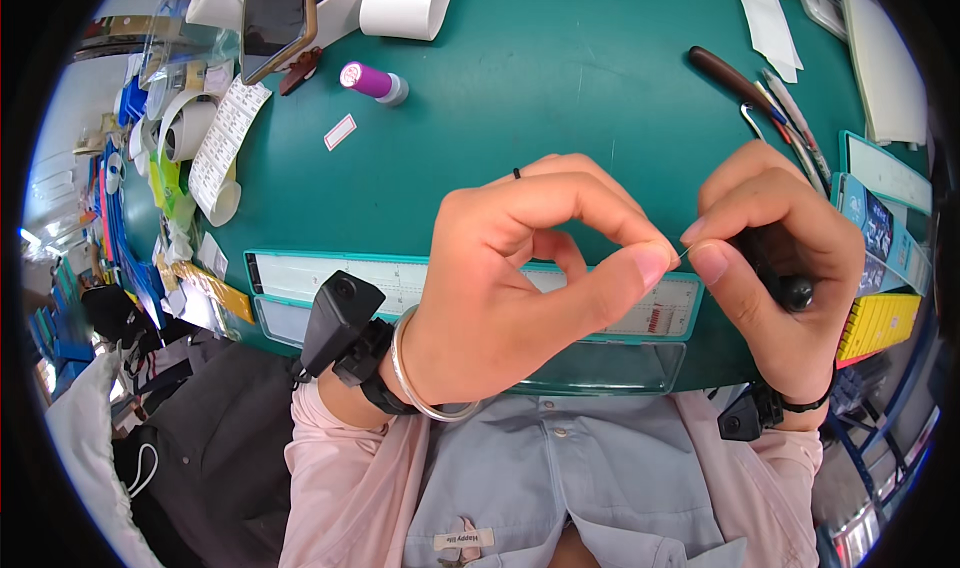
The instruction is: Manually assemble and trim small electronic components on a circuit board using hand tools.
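My left hand [525, 288] is closed in a pinch, thumb against forefinger. Facing it, my right hand [785, 243] pinches the same way, with a narrow gap between the two sets of fingertips. A very fine, pale strand [685, 255] spans that gap; whether it is thread or a needle I cannot tell. Tucked into my right palm is a black object with a rounded end [796, 293], mostly hidden by the fingers. Below both hands lies an open, long teal case [400, 278] with a white, ruled inside and a clear lid.
A purple-capped tube [366, 80] and a small red-bordered label [340, 132] lie on the green table [520, 88]. A phone [275, 18] and paper rolls [410, 3] are far left. To the right are a brown-handled tool [725, 73], pens [795, 118] and a yellow box [880, 326].
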Action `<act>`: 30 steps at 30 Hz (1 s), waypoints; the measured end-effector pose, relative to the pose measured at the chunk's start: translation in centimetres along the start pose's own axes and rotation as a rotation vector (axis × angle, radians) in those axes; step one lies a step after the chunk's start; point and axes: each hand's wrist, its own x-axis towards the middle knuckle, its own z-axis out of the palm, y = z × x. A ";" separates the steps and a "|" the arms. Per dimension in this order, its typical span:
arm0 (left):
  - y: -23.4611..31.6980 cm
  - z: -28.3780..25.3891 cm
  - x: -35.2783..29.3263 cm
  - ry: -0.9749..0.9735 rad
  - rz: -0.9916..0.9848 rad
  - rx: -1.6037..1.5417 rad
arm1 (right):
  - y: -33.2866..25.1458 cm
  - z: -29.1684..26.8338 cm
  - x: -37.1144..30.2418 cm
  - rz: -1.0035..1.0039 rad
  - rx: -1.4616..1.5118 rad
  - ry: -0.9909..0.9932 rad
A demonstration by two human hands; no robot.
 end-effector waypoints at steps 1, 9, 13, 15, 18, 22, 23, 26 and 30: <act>-0.1 0.0 0.0 0.001 -0.009 -0.016 | 0.2 -0.1 0.0 -0.049 -0.021 -0.016; 0.3 0.1 0.2 0.018 -0.060 -0.036 | -0.3 -1.3 -0.2 -0.359 0.096 0.326; 0.2 0.0 0.2 0.027 -0.065 -0.039 | 0.0 -1.4 -1.2 -0.485 0.100 0.353; 0.0 0.0 0.2 0.028 -0.065 -0.052 | -0.2 -1.2 -2.0 -0.429 0.157 0.272; 0.1 0.0 0.2 0.030 -0.065 -0.051 | -0.3 0.2 -1.6 -0.358 0.077 0.337; 0.2 0.0 0.0 0.042 -0.070 -0.044 | 0.4 -0.6 -2.7 -0.296 0.021 0.246; 0.2 -0.1 -0.1 0.048 -0.070 -0.041 | 0.7 -0.5 -2.5 -0.298 0.026 0.242; 0.2 0.0 0.0 0.045 -0.068 -0.056 | 0.2 0.4 -1.2 -0.367 0.104 0.135; 0.3 0.1 0.1 0.046 -0.056 -0.055 | -0.2 0.8 -1.6 -0.312 0.078 0.225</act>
